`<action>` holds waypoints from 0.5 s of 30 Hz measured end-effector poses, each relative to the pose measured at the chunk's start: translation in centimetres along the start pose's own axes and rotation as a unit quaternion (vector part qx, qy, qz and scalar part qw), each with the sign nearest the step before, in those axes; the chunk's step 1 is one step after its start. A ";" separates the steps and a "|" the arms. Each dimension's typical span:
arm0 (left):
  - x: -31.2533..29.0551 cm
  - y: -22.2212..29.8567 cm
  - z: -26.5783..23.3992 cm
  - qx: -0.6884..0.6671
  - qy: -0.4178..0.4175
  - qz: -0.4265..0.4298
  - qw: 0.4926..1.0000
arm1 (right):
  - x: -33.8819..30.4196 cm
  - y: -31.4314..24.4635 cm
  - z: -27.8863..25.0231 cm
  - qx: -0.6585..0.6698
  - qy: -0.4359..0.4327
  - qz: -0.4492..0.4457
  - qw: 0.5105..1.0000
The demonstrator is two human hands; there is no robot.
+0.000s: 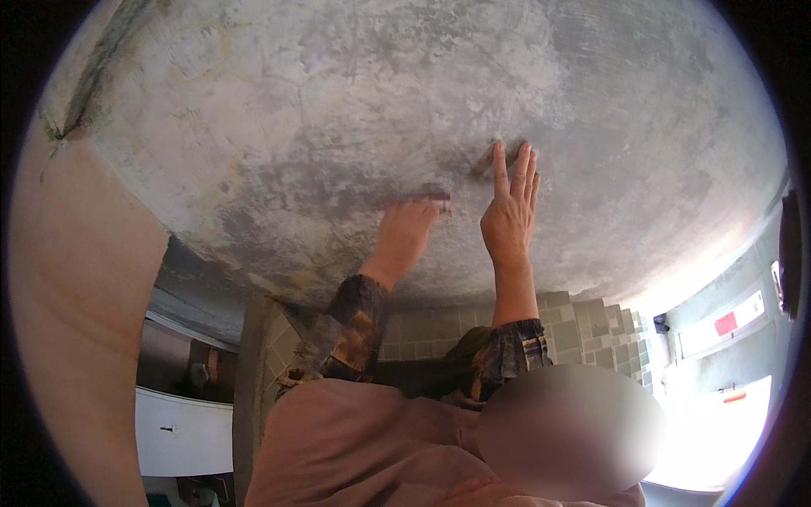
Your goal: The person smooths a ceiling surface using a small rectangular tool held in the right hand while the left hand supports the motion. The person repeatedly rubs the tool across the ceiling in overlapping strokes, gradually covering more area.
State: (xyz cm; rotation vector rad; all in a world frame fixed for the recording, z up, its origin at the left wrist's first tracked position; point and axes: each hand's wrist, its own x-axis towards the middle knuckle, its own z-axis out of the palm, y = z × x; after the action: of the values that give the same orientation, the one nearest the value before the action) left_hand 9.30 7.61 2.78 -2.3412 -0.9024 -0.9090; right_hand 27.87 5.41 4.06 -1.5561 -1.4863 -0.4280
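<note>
My left hand (406, 234) is closed, blurred by motion, around a small flat tool with a reddish-brown edge (437, 197). The hand covers most of this tool, so its exact kind cannot be made out. Its edge lies close against a mottled grey plaster surface (338, 93). To the right, my right hand (510, 218) is open, back toward the view, with straight fingers pressed against the same plaster. Dark smudges and pale patches spread over the plaster around both hands. Patterned dark sleeves cover both my forearms.
Small tiles (422, 338) line the area behind my forearms. A smooth beige surface (76, 321) bounds the left side, next to a white cabinet front (186, 435). Bright windows (718, 431) stand at the lower right. A crack with a ragged edge (84, 97) runs down the upper left.
</note>
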 end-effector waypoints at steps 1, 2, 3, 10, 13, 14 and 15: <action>0.3 -0.3 0.1 0.022 0.029 -0.002 0.999 | 0.0 0.1 -0.1 0.000 0.000 -0.001 1.000; 0.7 -0.8 0.1 0.046 0.059 -0.005 0.997 | 0.0 0.1 -0.1 0.003 -0.004 -0.006 1.000; 1.2 -1.0 0.0 0.028 0.062 -0.017 0.998 | 0.0 0.1 -0.2 0.000 -0.006 -0.003 1.000; 1.5 0.7 -0.7 -0.033 0.039 -0.006 0.999 | -0.4 -1.7 0.7 0.029 -0.025 0.003 0.999; 2.1 0.3 -0.8 -0.011 0.052 -0.023 0.998 | -0.6 -2.1 1.1 0.020 -0.038 -0.012 0.999; 2.3 -0.1 -0.8 0.001 0.055 -0.034 0.998 | -0.7 -2.1 1.1 0.020 -0.042 -0.017 0.999; 2.5 -0.5 -0.8 -0.004 0.065 -0.037 0.997 | -0.8 -2.1 1.0 0.020 -0.041 -0.021 0.999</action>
State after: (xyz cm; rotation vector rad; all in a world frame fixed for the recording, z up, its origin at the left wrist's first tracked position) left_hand 9.97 8.45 5.22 -2.2394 -0.9396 -1.0837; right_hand 25.47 5.43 3.64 -1.5294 -1.5836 -0.3606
